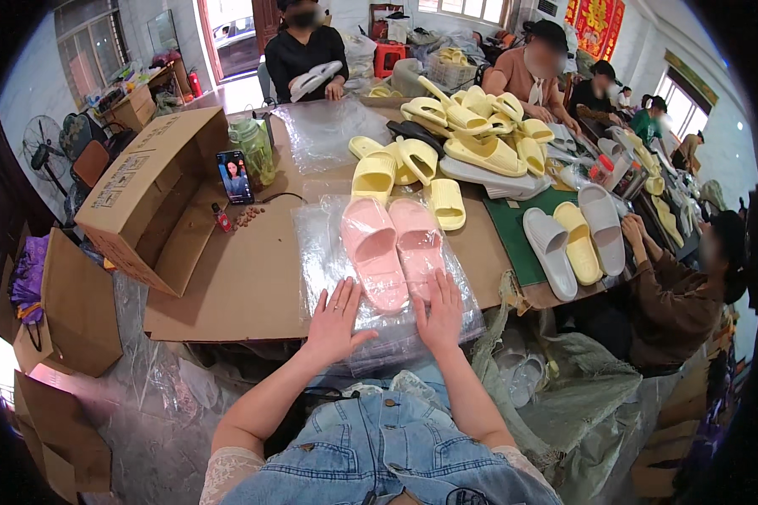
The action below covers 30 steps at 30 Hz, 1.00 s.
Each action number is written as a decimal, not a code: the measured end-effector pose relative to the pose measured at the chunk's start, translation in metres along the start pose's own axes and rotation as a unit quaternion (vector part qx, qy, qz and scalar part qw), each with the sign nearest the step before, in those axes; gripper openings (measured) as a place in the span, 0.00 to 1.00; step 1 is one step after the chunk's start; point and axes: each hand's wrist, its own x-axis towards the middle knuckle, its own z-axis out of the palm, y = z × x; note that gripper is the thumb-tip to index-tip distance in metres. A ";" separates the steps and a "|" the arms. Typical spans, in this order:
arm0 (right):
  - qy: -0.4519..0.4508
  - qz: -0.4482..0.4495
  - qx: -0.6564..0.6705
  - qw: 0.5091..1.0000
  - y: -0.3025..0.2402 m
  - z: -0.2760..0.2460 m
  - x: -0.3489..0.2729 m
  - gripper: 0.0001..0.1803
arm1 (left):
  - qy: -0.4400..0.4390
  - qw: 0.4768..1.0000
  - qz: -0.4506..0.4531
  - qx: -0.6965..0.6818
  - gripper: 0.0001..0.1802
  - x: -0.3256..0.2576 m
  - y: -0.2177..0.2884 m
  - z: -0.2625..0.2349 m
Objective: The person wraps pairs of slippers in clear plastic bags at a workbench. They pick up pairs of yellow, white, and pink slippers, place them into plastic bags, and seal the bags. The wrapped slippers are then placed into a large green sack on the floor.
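Note:
A pair of pink slippers (370, 244) lies side by side inside a clear plastic bag (318, 252) on the cardboard-covered table. My left hand (337, 318) rests flat on the bag just left of the slippers' near end, fingers spread, a ring on one finger. On the other side, my right hand (440, 313) lies with fingers stretched out, touching the bag by the right slipper's near end. Neither hand grips anything. Yellow slippers (375, 174) lie right beyond the pink pair, and another yellow slipper (446, 204) sits to their right.
An open cardboard box (156, 189) stands at left beside a phone (235, 178), a green jar (257, 147) and a small red bottle (221, 217). Loose slippers (480, 118) are heaped at the back right. Grey slippers (549, 251) rest near a seated co-worker (682, 295).

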 end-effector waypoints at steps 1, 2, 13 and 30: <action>0.001 0.000 -0.010 1.000 -0.001 -0.001 0.000 0.31 | 0.004 1.000 0.003 -0.004 0.58 0.000 0.000 -0.001; 0.002 0.000 -0.020 1.000 -0.004 -0.003 0.002 0.31 | 0.007 1.000 0.005 -0.009 0.58 0.000 0.001 -0.001; -0.022 0.027 0.003 0.999 -0.050 0.022 0.083 0.31 | 0.032 0.999 -0.010 -0.027 0.59 -0.001 0.003 -0.001; -0.040 0.059 -0.034 0.997 -0.034 0.067 0.118 0.15 | 0.009 0.999 -0.043 -0.030 0.62 0.001 0.004 0.000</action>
